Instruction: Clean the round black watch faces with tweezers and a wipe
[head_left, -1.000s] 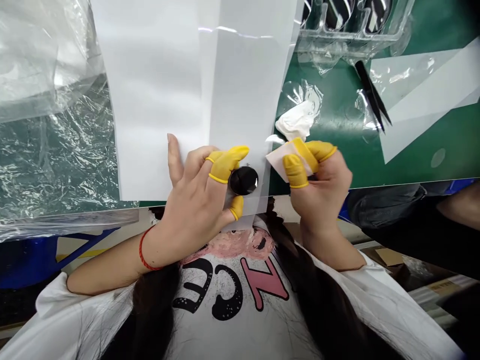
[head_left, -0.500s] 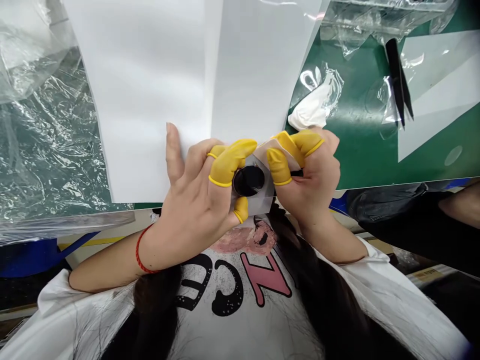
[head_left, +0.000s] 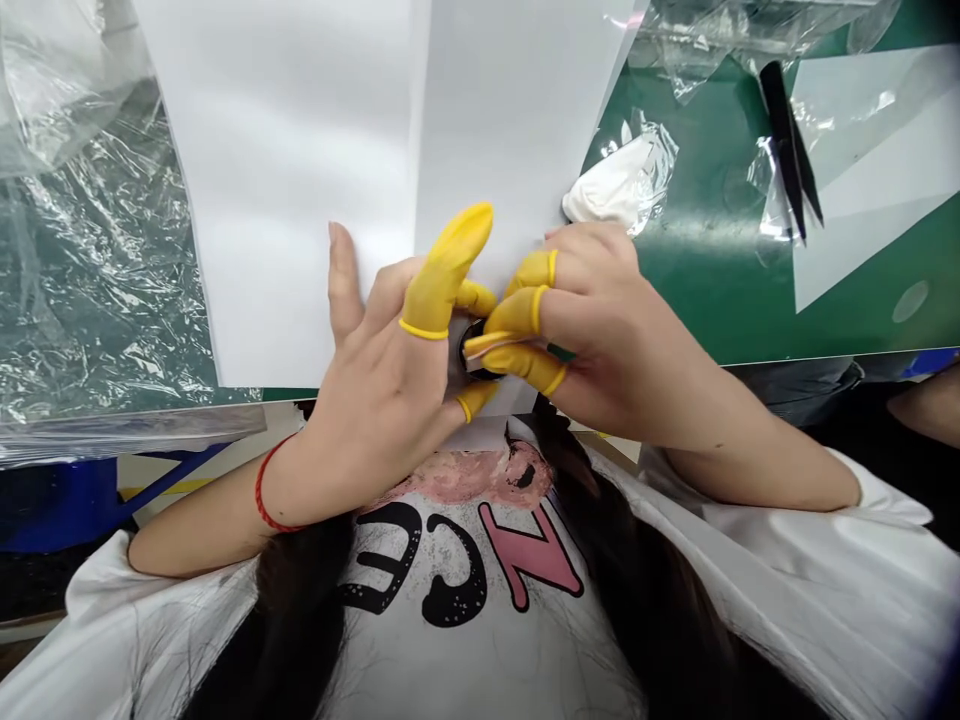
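Yellow covers sit on several fingertips of both hands. My left hand (head_left: pixel 382 370) holds a round black disc (head_left: pixel 474 335) between its thumb and a finger, with the index finger raised. A folded cream and yellow pad (head_left: pixel 480 347) is pinched in my right hand (head_left: pixel 577 335) and lies over the disc, hiding much of it. Beneath both hands is white paper (head_left: pixel 300 200) at the table's front edge. Whether the pad presses on the disc cannot be made out.
Black tweezers (head_left: pixel 791 150) lie at the right on clear film. A white bundle in clear wrap (head_left: pixel 615 185) is behind my right hand. Clear plastic sheeting (head_left: pixel 112 260) covers the left of the green table (head_left: pixel 720 270). Part of another person shows at the right edge.
My right hand has moved left and turned, bringing the pad from beside the disc to over it. The index finger of my left hand has lifted off the disc's edge.
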